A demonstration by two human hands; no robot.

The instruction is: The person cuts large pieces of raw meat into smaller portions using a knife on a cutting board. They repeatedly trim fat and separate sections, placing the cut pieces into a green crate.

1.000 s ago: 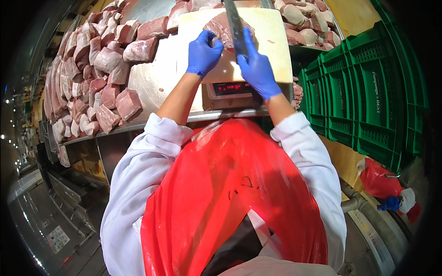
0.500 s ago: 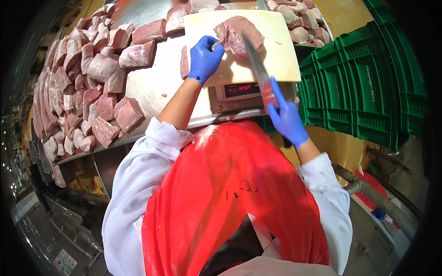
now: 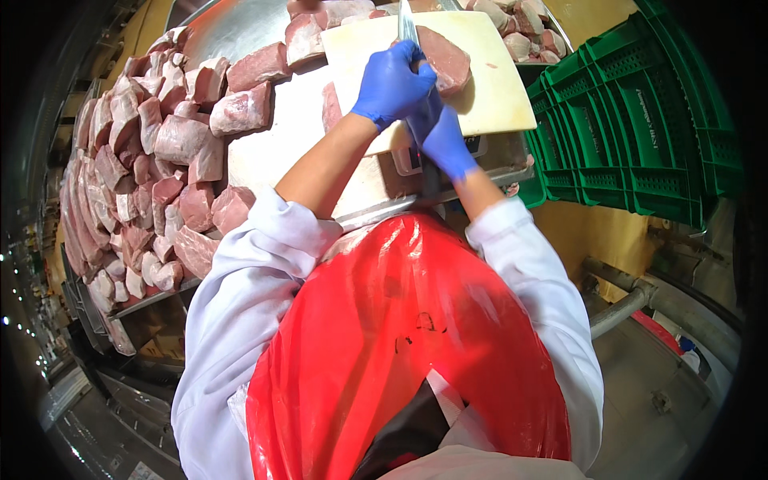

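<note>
Both my hands are in blue gloves and meet over the white cutting board (image 3: 500,104). My right hand (image 3: 445,146) is closed round the knife, its handle mostly hidden in the grip. The bright blade of the knife (image 3: 408,26) points away from me, showing beyond my left hand (image 3: 394,86). That hand is closed, its fingers curled beside the blade; whatever it grips is hidden. A trimmed piece of pink meat (image 3: 448,61) lies on the board just right of the blade, its left side covered. A digital scale (image 3: 406,162) sits under the near part of the board, partly blocked by my right hand.
A heap of meat pieces (image 3: 172,144) covers the left of the metal table. Another meat piece (image 3: 330,108) lies at the board's left edge. Green crates (image 3: 632,120) stand at the right, with more meat in a tray (image 3: 524,36) at far right. Metal pipes (image 3: 624,312) run lower right.
My right hand has brought the knife leftward and away from me, turning its blade nearly straight ahead. My left hand has moved right, now covering the meat's left side.
</note>
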